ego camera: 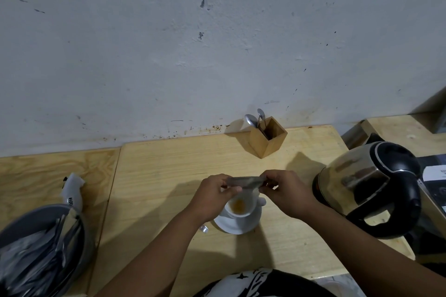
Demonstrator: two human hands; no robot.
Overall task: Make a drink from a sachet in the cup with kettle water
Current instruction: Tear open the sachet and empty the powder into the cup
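I hold the sachet (pixel 243 182) over the cup (pixel 240 205), left hand (pixel 213 194) and right hand (pixel 287 191) each pinching an end, emptying powder; next comes the kettle (pixel 369 185).

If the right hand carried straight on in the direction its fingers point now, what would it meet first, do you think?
The right hand points leftward across the cup, pinching one end of the sachet. Going straight on, it would probably meet the left hand, which holds the other end, though depth is unclear.
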